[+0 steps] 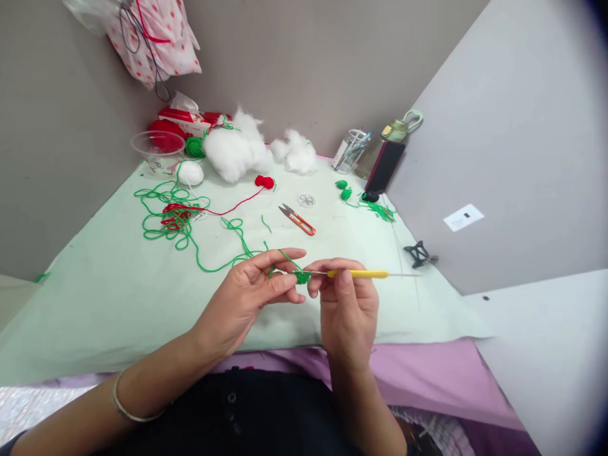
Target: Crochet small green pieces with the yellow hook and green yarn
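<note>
Between the thumb and fingers of my left hand [259,282] is a small green crochet piece [303,277]. Green yarn [243,244] runs from that hand back to a loose tangle on the table. My right hand [349,297] grips a crochet hook [361,273] by its yellow handle, thumb on top. The hook's thin metal shaft points left and meets the green piece; whether its tip is inside a stitch I cannot tell. Beyond my hands lie thread snips [299,220] with orange handles and a small round clear case [306,200].
White stuffing [235,149] is heaped at the back, beside a white yarn ball [190,172] and a clear tub [159,152]. A red crocheted piece [265,182] trails yarn. At right stand a pen cup [350,152], a phone [386,166] and a bottle [396,130].
</note>
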The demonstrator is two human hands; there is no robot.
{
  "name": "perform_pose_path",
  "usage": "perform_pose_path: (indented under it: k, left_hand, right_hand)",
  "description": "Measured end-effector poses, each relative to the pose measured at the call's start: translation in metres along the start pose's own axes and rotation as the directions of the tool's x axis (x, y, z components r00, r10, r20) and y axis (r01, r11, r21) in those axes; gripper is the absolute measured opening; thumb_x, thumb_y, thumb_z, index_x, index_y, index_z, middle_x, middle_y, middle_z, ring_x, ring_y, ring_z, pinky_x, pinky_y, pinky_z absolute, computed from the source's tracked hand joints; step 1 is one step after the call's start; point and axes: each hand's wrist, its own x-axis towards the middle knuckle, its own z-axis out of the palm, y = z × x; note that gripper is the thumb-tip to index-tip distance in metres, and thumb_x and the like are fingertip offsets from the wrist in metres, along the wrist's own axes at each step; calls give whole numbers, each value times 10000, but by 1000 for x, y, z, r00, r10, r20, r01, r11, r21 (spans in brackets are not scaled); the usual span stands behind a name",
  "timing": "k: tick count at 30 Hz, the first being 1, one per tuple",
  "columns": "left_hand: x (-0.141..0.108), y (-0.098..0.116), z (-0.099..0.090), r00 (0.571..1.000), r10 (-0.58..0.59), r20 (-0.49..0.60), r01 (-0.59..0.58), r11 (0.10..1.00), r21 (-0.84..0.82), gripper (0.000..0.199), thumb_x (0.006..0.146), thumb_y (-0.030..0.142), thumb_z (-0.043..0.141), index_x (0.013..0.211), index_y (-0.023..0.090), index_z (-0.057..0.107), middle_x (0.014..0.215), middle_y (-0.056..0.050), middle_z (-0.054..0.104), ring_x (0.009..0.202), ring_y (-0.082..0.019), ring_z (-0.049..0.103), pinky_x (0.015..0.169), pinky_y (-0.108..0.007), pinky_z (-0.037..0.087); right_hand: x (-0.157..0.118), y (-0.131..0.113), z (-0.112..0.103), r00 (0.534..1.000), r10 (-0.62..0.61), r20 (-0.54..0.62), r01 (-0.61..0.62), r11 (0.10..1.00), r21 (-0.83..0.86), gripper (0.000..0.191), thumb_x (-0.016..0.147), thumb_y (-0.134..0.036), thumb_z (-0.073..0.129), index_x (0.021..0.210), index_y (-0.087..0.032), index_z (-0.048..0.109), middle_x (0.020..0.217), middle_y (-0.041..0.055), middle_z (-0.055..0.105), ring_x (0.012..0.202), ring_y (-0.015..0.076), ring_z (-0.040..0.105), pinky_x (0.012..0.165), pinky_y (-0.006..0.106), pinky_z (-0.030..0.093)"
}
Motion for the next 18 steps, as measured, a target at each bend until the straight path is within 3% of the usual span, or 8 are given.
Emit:
perform_pose_path:
  k: [4, 7, 11, 15, 18]
  left_hand:
    - [0, 1, -1, 1000, -15, -25, 15, 1000, -5, 307, 818, 241, 873, 1122, 219, 838, 868, 19, 695, 638, -77, 646, 761, -280, 623]
    - [0, 2, -2, 1000, -6, -24, 6, 1000, 15, 303, 817, 243, 876, 1117, 228, 843, 853, 23, 675, 638, -76, 648, 751, -267, 617]
    - [-1, 1, -5, 999, 41, -17, -39, 997, 73, 299, 829, 283, 878, 1125, 270, 846, 878, 29, 658, 664, -73, 671, 764, -238, 595]
    - [-2, -2, -7, 994, 107, -18, -103, 981, 164, 341, 829, 285, 880, 1166, 292, 831, 831, 38, 621, 706, -94, 687, 753, -226, 572]
    - [-2, -2, -7, 990, 141, -15, -135, 969, 206, 368, 831, 270, 873, 1194, 269, 819, 805, 27, 639, 715, -116, 677, 754, -253, 590]
  right_hand:
    - [1, -1, 1, 999, -4, 34, 2, 998, 57, 190, 1051, -319, 582, 976, -237, 736, 897, 23, 813, 650, 114, 695, 601, 255, 575]
    - [-2, -3, -1, 998, -30, 63, 32, 999, -28, 209, 1071, -291, 542, 1008, -239, 734, 940, 26, 813, 691, 123, 715, 642, 277, 595]
    - [-7, -7, -2, 985, -147, 86, 162, 968, -194, 237, 1079, -244, 510, 1065, -256, 747, 976, 26, 792, 714, 130, 713, 651, 302, 591]
    - [-11, -9, -1, 937, -311, 158, 347, 874, -339, 246, 1059, -192, 515, 1111, -265, 744, 988, 46, 793, 767, 169, 723, 679, 356, 608]
    - [-11, -10, -1, 942, -295, 161, 333, 888, -319, 240, 1062, -204, 511, 1107, -269, 738, 993, 44, 790, 752, 168, 721, 664, 355, 610]
